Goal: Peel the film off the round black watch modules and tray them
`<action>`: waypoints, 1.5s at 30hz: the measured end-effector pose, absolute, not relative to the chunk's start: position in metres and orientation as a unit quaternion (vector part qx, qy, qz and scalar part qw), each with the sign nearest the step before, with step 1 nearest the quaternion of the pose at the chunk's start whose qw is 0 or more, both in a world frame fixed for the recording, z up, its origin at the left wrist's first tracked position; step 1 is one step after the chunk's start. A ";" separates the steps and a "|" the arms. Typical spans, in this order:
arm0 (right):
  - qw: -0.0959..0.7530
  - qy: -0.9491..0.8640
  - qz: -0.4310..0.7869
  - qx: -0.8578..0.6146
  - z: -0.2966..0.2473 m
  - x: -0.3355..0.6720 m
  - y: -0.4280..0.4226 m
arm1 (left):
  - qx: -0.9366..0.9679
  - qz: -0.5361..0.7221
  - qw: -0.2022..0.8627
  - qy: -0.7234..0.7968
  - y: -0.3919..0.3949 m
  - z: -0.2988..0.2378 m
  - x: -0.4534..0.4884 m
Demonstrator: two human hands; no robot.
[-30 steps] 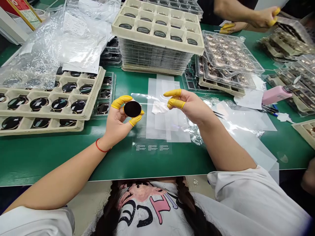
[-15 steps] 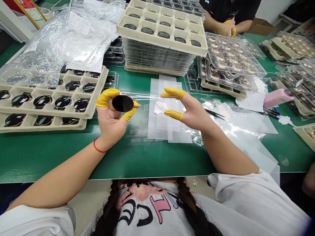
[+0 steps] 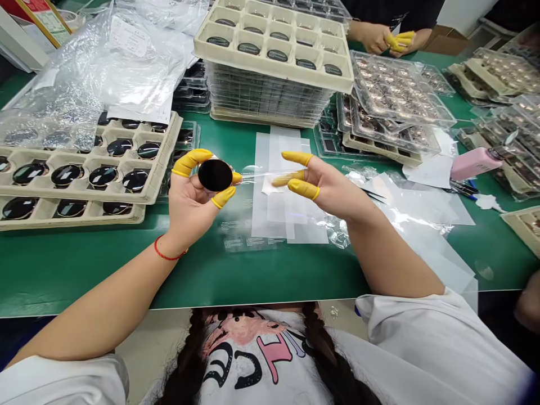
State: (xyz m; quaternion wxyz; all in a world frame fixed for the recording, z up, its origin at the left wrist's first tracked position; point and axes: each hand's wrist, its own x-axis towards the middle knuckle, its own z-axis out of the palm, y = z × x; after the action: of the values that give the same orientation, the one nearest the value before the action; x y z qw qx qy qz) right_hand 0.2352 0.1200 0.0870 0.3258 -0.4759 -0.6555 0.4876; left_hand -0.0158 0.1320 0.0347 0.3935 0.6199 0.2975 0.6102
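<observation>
My left hand (image 3: 192,197), with yellow finger cots, is closed on a round black disc (image 3: 215,175) and holds it up above the green table (image 3: 126,264). My right hand (image 3: 323,185), also in yellow cots, is just right of the disc. Its thumb and a finger pinch a thin clear film (image 3: 257,173) that stretches from the disc's edge. The other right fingers are spread. Below both hands lie clear plastic sheets (image 3: 278,219).
Beige trays of black discs (image 3: 84,174) lie at the left under crumpled plastic bags (image 3: 84,84). A stack of trays (image 3: 270,67) stands at the back centre. Clear blister trays (image 3: 392,101) and a pink bottle (image 3: 475,163) are at the right. Another person's hands (image 3: 386,38) work at the far side.
My left hand with the disc moved up and left, then settled. My right hand opened, then closed its fingers on the clear film by the disc's edge. The other person's hands shifted left.
</observation>
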 end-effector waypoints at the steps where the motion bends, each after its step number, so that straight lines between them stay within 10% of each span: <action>1: 0.341 -0.661 0.458 -0.486 0.088 0.237 0.121 | 0.621 0.605 0.394 0.304 0.132 0.034 -0.015; 13: 0.351 -0.703 0.304 -0.539 0.091 0.236 0.124 | 0.621 0.547 0.441 0.347 0.126 0.035 -0.011; 27: 0.365 -0.559 0.572 -0.476 0.073 0.191 0.110 | 0.644 0.358 0.589 0.333 0.108 0.022 0.001; 45: 0.337 -0.613 0.506 -0.505 0.069 0.188 0.107 | 0.629 0.351 0.613 0.323 0.107 0.023 0.000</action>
State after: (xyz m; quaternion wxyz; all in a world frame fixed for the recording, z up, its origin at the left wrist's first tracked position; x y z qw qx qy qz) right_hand 0.1876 0.1075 0.0688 0.3367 -0.5045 -0.6129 0.5063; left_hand -0.0001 0.1074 0.0234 0.6132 0.6294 0.3233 0.3511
